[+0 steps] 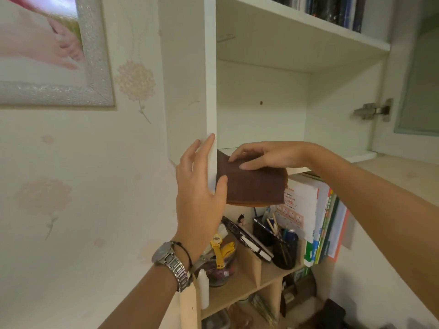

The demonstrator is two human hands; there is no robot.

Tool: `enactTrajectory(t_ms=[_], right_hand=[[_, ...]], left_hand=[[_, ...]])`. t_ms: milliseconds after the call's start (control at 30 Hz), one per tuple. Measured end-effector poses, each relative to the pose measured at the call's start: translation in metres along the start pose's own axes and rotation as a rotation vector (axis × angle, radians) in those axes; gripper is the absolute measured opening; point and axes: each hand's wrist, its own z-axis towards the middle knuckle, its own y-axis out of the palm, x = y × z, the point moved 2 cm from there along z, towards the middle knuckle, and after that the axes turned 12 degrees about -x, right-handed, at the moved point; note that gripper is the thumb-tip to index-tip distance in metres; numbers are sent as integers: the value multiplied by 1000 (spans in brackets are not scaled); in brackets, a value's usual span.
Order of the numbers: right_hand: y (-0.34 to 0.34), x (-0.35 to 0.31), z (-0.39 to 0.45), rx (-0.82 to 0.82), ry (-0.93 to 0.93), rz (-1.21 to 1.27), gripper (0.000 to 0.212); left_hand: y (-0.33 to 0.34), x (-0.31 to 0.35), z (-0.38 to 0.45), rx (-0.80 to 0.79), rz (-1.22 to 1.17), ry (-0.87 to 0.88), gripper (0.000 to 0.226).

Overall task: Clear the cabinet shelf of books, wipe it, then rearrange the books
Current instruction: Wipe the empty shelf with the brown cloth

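Note:
The white cabinet's lower shelf (pixel 361 158) holds no books; its compartment is bare. A brown cloth (pixel 254 188) lies on the shelf's front left corner and hangs down over the edge. My right hand (pixel 266 155) lies flat on top of the cloth and presses it, thumb on the hanging front. My left hand (pixel 199 186) rests against the cabinet's left side panel (pixel 187 91), its straight fingers along the front edge and its thumb touching the cloth's left edge. Dark books (pixel 332 10) stand on the shelf above.
Below the cabinet, a wooden shelf unit (pixel 237 288) carries upright books (pixel 318 217), a black pen holder (pixel 285 248), a notebook, a glass jar and a white bottle. The cabinet's glass door (pixel 418 74) stands open at the right. A framed picture (pixel 52 51) hangs on the wall at the left.

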Motion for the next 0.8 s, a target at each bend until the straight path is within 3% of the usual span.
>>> enactTrajectory(t_ms=[100, 267, 467, 600, 800], right_hand=[[-8, -3, 3, 44, 42, 19, 26], [-9, -9, -3, 288, -27, -103, 30], [-3, -9, -43, 316, -35, -10, 27], [20, -4, -70, 458, -70, 23, 22], [81, 29, -121, 664, 41, 160, 24]], left_hand=[[0, -1, 0, 4, -2, 17, 68], [0, -2, -1, 21, -12, 33, 66], [7, -2, -3, 62, -39, 25, 66], [13, 0, -9, 84, -32, 30, 65], [30, 7, -32, 109, -83, 44, 57]])
